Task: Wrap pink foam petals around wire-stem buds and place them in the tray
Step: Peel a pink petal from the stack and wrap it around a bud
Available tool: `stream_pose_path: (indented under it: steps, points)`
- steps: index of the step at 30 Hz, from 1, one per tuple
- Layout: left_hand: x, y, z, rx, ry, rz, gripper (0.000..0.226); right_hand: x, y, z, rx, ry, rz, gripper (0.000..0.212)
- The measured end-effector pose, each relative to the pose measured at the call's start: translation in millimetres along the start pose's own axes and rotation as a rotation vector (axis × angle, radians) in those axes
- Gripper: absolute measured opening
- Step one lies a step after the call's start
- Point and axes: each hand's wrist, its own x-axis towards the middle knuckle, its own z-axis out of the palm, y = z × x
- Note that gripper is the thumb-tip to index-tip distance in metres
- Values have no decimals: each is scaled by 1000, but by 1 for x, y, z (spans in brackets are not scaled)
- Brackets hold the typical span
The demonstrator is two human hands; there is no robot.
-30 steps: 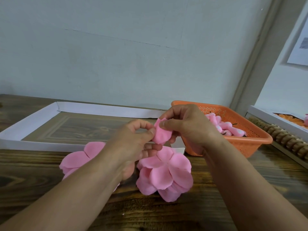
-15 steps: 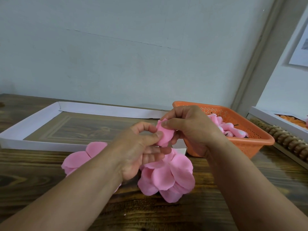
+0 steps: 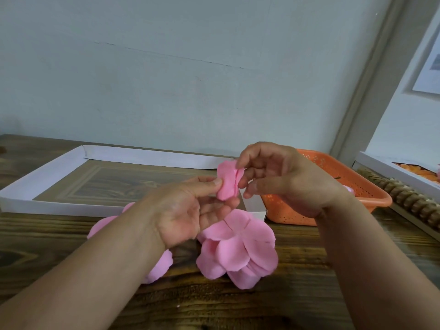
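Left hand (image 3: 188, 210) pinches the half-wrapped bud (image 3: 228, 181) w/ thumb, up above the white tray (image 3: 47, 172); right hand (image 3: 281, 179) nips its top edge w/ curled fingertips. Best bet: keep the overlap tight, roll petal round evenly. 1 loose petal cluster (image 3: 238, 248) waits on table below.

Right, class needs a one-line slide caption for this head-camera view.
Left hand and right hand pinch a pink foam petal above loose petals, beside an orange basket.
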Motion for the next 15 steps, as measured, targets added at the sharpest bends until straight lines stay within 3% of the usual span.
stream_pose_path:
  steps: [7, 12, 15]
  points:
    - [-2, 3, -4, 45, -42, -82, 16, -8, -13, -2, -165, -74, -16, 38]
    - [-1, 1, -4, 66, -41, -125, 14, -7, -19, 3, -352, -103, -19, 55]
    - [-1, 2, -4, 72, -43, -146, 16, -6, -20, 2, -385, -100, -6, 47]
